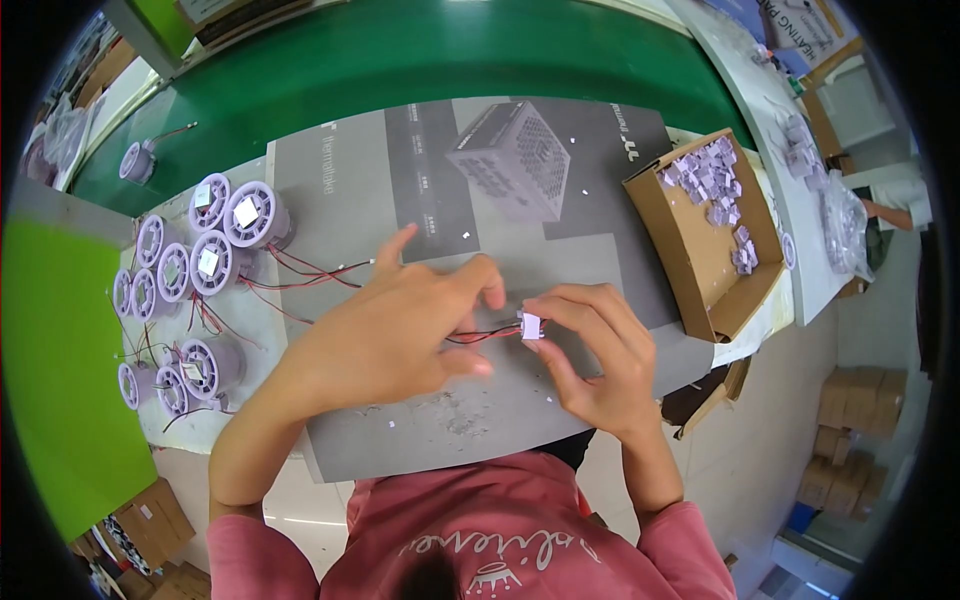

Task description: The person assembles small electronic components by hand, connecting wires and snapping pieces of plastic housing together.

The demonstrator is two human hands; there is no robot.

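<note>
On the grey surface, the left hand holds its grip spread, thumb and forefinger apart, beside the red and black wires, while the right hand pinches a small pale connector at their right end. The step looks like joining wires to connector; the next move probably calls for a steady pinch while the wires are guided. Its wired side points left, its long axis near to far.

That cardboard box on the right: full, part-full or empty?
Part-full: small lilac pieces lie heaped mostly toward the far end of the cardboard box, and bare bottom shows nearer.
</note>
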